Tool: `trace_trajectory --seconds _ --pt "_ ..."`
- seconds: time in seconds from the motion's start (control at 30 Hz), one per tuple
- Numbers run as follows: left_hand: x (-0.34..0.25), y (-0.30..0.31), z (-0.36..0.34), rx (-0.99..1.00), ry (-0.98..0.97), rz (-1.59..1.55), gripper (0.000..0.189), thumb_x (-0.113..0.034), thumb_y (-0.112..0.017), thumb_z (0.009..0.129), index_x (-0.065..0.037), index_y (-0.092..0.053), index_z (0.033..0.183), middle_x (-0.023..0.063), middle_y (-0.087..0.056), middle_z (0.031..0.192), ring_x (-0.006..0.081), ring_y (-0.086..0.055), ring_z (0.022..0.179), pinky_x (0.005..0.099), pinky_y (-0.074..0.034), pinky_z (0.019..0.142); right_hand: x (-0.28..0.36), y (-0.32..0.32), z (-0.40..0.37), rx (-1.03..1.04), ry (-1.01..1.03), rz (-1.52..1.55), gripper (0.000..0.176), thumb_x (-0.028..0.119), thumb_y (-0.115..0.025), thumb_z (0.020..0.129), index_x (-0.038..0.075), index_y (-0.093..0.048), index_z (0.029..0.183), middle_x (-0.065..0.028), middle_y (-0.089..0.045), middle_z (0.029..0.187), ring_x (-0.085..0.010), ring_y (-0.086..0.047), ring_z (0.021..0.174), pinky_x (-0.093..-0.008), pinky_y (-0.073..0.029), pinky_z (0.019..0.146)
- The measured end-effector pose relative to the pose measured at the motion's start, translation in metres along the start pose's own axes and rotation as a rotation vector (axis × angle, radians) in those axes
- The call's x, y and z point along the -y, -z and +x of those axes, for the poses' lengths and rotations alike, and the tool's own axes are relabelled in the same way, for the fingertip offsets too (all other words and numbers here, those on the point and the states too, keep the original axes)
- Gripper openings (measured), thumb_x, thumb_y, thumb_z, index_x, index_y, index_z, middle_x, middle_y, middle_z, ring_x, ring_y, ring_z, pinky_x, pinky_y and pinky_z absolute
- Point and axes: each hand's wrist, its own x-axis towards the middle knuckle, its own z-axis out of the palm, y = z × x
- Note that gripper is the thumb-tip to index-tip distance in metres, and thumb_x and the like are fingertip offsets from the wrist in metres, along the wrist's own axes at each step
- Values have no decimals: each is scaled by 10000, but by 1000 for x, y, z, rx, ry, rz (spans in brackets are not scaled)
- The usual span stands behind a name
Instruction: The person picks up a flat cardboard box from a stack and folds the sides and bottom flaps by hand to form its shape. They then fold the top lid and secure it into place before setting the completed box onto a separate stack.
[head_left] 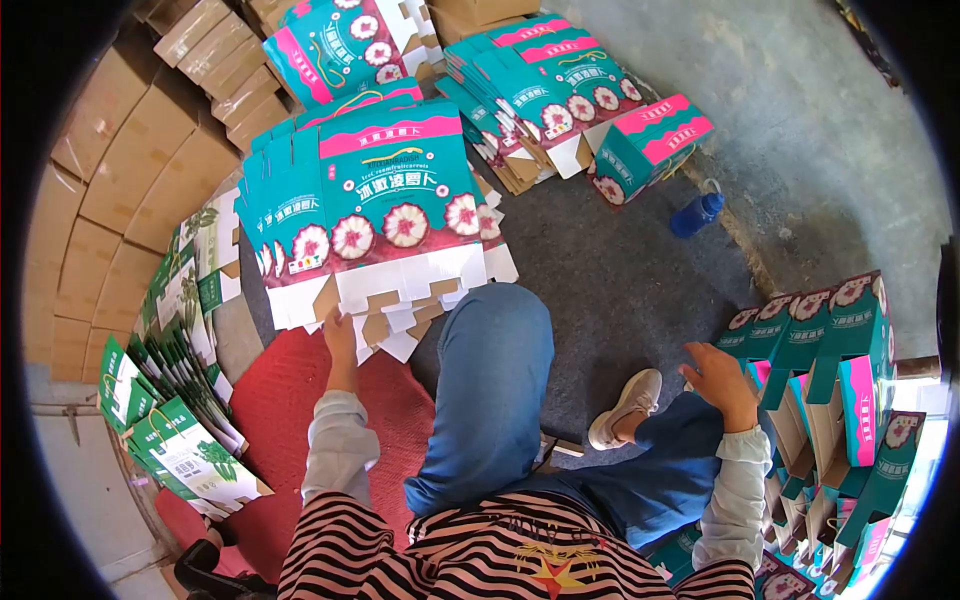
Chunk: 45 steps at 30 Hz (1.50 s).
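the left hand [340, 335] reaches up from the lower middle of the frame to the stack of flat teal cartons [400, 190], which stands fanned out in the upper centre. its fingertips lie on the white bottom flaps of the front carton. whether they pinch a flap or only touch it cannot be told. the right hand [722, 385] is at the right of the frame, open with the fingers spread and holding nothing, just beside the rows of folded teal boxes [850, 350] stacked along the right edge.

the person sits on the floor in blue trousers, one knee raised in the centre, a white shoe [625, 405] just right of it. a red mat [290, 400] lies under the left arm. green-and-white cartons [180, 440] lean in a row at the lower left, and brown cardboard boxes [130, 170] fill the left edge behind them. another pile of flat cartons [545, 90] lies at the top of the frame, and right of it is one made-up box [655, 145] on its side. a blue bottle [697, 213] lies just below it on the grey floor [800, 120].
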Motion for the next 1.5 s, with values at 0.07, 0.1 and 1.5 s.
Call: trace_trajectory --seconds 0.07,0.1,1.5 --pt "-1 0 11 -6 -53 59 509 -180 -617 835 33 -465 1271 167 -574 1158 226 -562 1023 319 -443 868 1 -1 3 8 14 7 353 252 -648 792 63 -563 1077 -146 -622 965 -335 -608 895 -437 -489 721" --pt "1 -2 17 16 0 52 509 -189 -627 828 43 -477 1256 172 -574 1160 227 -556 1041 328 -441 872 1 -3 4 14 18 9 355 252 -647 793 62 -561 1080 -147 -622 968 -335 -607 899 -437 -488 722" --pt "-437 -134 -149 868 333 -1296 297 -100 -597 864 47 -497 1101 192 -584 1090 320 -587 1021 385 -526 845 29 41 2 -313 218 502 485 368 -552 888 16 -510 1219 -189 -604 1074 -322 -609 963 -390 -487 805"
